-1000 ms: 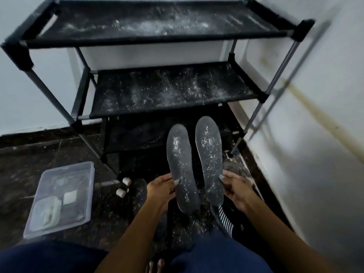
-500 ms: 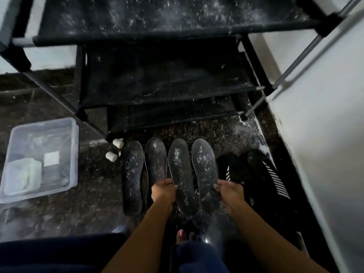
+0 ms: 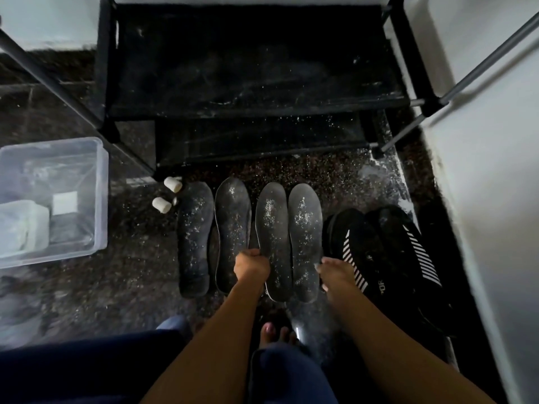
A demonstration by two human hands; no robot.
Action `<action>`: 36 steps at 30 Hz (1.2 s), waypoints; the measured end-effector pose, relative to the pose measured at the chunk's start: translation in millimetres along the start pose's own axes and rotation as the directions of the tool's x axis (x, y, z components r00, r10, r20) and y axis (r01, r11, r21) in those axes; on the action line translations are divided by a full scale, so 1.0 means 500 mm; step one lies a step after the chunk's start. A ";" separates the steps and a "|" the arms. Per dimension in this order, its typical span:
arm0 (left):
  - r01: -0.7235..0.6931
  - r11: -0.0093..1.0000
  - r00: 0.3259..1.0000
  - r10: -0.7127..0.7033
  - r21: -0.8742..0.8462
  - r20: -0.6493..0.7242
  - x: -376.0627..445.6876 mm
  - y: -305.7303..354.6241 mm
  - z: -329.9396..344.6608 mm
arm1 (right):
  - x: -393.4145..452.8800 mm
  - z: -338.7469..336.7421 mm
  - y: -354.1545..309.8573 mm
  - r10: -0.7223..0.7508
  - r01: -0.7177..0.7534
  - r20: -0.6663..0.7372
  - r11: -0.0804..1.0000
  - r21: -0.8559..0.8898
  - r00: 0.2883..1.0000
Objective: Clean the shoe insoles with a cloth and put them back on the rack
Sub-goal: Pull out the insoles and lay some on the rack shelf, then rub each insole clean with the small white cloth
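A clear plastic tub (image 3: 87, 199) sits on the floor at the left, its walls cloudy and rounded at the corners. Inside it lie a pale folded cloth (image 3: 23, 225) against the near-left side and a small white square pad (image 3: 64, 202) beside it; what else is in it is too blurred to tell.

Four dark insoles lie side by side on the speckled stone floor (image 3: 116, 287) in front of the black rack (image 3: 250, 83), toes pointing at it. All are flat, long and rounded at both ends, dusted with white powder. The far-left insole (image 3: 194, 237) looks matte and fuzzy; the second insole (image 3: 232, 225) has a thin raised edge. The left hand (image 3: 251, 268) curls its fingers over the left edge of the third insole (image 3: 272, 234), near the heel, gripping it. The right hand (image 3: 335, 272) is at the right edge of the fourth insole (image 3: 304, 237), fingers loosely bent at its rim; whether they pinch it cannot be told.

The rack's fabric shelves are black and powder-streaked, carried on grey metal tubes. Two small white cylinders (image 3: 167, 193) lie near its left foot. A pair of black knit shoes (image 3: 388, 252) with white diagonal stripes lies at the right, just beside the fourth insole, against the pale wall (image 3: 481, 199).
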State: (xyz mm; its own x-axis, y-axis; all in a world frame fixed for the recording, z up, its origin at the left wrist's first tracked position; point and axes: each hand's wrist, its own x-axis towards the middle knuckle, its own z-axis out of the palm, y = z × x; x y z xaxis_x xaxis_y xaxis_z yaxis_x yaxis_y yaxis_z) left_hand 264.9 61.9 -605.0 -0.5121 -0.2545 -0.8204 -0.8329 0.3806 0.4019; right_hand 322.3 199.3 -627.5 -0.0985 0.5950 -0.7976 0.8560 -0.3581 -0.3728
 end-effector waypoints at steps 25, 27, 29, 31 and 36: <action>-0.544 0.529 0.776 0.613 0.651 0.150 -0.297 0.377 -0.414 | -0.471 -0.098 -0.441 -0.613 0.757 0.452 0.586 -0.290 0.648; -0.575 0.469 0.725 0.672 0.670 0.152 -0.346 0.374 -0.494 | -0.555 -0.089 -0.466 -0.696 0.826 0.450 0.512 -0.235 0.559; -0.581 0.476 0.710 0.693 0.660 0.125 -0.370 0.341 -0.583 | -0.630 -0.061 -0.471 -0.739 0.878 0.482 0.446 -0.175 0.471; -0.553 0.581 0.747 0.664 0.597 0.046 -0.363 0.288 -0.678 | -0.699 -0.013 -0.458 -0.742 0.909 0.537 0.394 -0.135 0.401; -0.428 0.842 0.845 0.502 0.329 -0.187 -0.248 0.149 -0.826 | -0.767 0.153 -0.389 -0.696 0.925 0.621 0.352 -0.141 0.360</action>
State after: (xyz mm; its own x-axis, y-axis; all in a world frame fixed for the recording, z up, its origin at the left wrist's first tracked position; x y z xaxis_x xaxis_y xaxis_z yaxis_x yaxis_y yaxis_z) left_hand 179.9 -245.4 -305.4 -0.8895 -0.1900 -0.4155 -0.4136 0.7214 0.5555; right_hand 154.8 -14.2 -285.7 -0.9466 0.0167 -0.3219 0.2821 0.5258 -0.8025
